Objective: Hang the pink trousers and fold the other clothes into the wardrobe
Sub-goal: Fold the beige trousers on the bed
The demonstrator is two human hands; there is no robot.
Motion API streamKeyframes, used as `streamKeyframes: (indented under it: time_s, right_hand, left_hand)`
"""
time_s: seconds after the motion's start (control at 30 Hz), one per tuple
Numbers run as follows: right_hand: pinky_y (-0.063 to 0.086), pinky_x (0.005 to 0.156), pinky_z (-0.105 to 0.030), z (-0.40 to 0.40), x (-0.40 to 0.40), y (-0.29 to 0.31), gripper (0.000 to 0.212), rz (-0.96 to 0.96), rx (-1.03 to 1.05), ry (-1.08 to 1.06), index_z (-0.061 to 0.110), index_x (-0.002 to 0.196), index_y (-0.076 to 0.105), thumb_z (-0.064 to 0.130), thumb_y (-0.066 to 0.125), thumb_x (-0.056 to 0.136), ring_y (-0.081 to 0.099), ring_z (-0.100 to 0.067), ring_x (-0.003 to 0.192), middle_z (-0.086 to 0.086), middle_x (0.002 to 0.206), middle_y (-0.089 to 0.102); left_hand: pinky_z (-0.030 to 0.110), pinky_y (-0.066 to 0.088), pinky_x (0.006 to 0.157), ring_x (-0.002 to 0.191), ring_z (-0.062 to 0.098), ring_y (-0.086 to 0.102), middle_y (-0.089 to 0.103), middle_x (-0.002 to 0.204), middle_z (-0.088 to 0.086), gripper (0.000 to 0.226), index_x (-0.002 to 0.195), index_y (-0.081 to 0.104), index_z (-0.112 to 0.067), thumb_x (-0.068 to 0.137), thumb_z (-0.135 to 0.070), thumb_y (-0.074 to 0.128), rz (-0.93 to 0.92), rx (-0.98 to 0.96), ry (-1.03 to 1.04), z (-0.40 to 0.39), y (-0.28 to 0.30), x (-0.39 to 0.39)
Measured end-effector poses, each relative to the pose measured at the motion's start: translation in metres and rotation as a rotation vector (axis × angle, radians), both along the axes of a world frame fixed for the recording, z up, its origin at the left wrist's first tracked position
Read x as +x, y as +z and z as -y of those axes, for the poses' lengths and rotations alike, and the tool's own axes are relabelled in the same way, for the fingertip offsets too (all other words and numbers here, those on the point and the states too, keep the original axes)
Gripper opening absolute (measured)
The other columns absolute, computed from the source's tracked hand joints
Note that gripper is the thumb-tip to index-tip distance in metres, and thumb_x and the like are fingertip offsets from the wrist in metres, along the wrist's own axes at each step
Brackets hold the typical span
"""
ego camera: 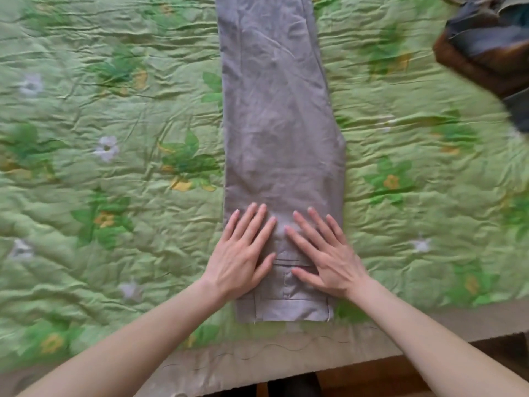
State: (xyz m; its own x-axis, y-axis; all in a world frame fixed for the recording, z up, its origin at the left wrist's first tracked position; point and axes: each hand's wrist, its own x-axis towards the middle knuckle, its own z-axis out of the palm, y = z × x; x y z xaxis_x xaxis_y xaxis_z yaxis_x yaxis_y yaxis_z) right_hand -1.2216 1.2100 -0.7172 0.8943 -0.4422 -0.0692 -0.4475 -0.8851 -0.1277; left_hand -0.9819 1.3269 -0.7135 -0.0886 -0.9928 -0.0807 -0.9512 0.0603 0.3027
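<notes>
One pair of trousers (pixel 282 133), two hands, one quilt (pixel 114 167).

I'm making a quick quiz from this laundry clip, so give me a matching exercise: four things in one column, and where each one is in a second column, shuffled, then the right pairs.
Column one:
1. trousers
2. left hand
3. right hand
4. pile of dark clothes

Column two:
A. far right corner of the green floral quilt
B. flat on the trousers' left half, near the waistband
C. laid lengthwise down the middle of the quilt
D. flat on the trousers' right half, near the waistband

Pairs: 1-C, 2-B, 3-D, 4-A
</notes>
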Motion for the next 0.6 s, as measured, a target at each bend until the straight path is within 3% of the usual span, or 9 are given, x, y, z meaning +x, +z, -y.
streamKeyframes:
  time_s: [0.1,0.27,0.47,0.6]
  right_hand:
    - [0.023,0.125,-0.054,-0.002,-0.012,-0.006,0.080,-0.044,-0.002,0.121,0.026,0.163,0.028,0.068,0.046,0.098,0.016,-0.028,0.159,-0.004,0.172,0.020]
    - [0.020,0.127,-0.053,0.002,-0.009,-0.010,0.079,-0.051,0.042,0.102,0.025,0.164,0.024,0.067,0.042,0.100,0.011,-0.026,0.160,-0.004,0.173,0.016]
    - [0.014,0.128,-0.051,0.037,-0.038,0.005,0.063,-0.146,0.081,0.404,0.027,0.166,0.012,0.045,0.033,0.110,0.003,-0.025,0.161,-0.004,0.174,0.006]
    - [0.010,0.130,-0.050,0.068,-0.055,0.017,0.089,-0.259,0.094,0.568,0.022,0.167,0.009,0.040,0.052,0.091,-0.001,-0.026,0.161,-0.008,0.174,0.001]
  left_hand:
    - [0.053,0.017,0.129,0.162,0.025,0.007,0.011,0.175,0.007,0.078,0.167,0.019,-0.015,0.104,-0.055,0.045,0.010,0.008,-0.155,-0.019,-0.007,-0.005]
    - [0.057,0.021,0.127,0.162,0.028,0.006,0.010,0.175,0.008,0.084,0.166,0.018,-0.013,0.101,-0.055,0.050,-0.043,0.031,-0.180,-0.013,-0.013,0.001]
    - [0.056,0.005,0.130,0.162,0.029,0.002,0.006,0.176,0.008,0.099,0.167,0.016,-0.018,0.093,-0.074,0.049,-0.050,0.126,-0.711,-0.006,-0.001,0.060]
    - [0.051,0.007,0.131,0.162,0.026,0.006,0.008,0.176,0.006,0.101,0.167,0.018,-0.017,0.085,-0.049,0.066,0.036,0.083,-0.819,0.006,-0.002,0.080]
